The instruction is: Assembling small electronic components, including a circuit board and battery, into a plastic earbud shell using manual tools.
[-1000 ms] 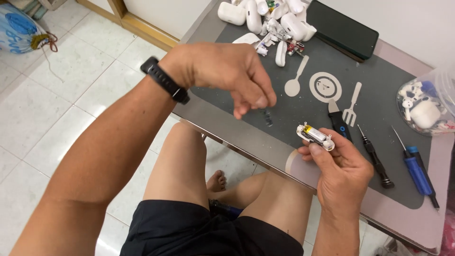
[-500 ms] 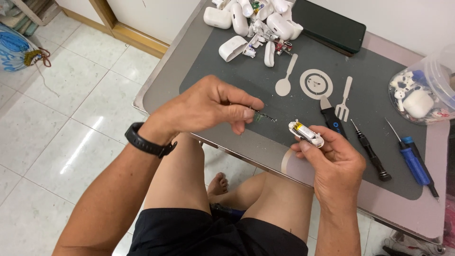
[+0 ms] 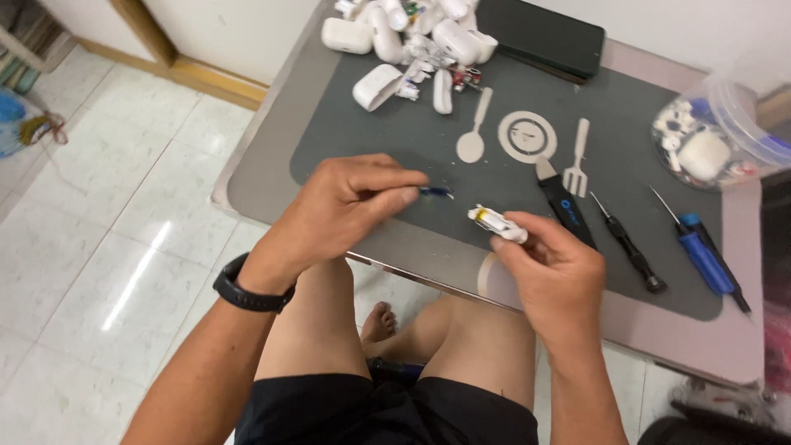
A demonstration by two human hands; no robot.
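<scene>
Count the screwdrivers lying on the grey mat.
2: a black screwdriver right of the black pry tool, and a blue screwdriver further right. The left hand holds another small tool, unclear.

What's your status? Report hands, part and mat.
Left hand pinching a thin blue tool. Right hand gripping a small white part. Tool tip short of part. Screwdrivers lie right, clear.

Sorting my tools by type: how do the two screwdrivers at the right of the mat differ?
The black screwdriver has a slim, all-dark handle; the blue screwdriver has a thicker, bright blue one. The black one lies nearer the right hand, the blue one nearer the table's right edge, below the clear plastic tub. Both lie flat on the grey mat, roughly parallel, thin metal tips pointing up-left, untouched by either hand.
</scene>
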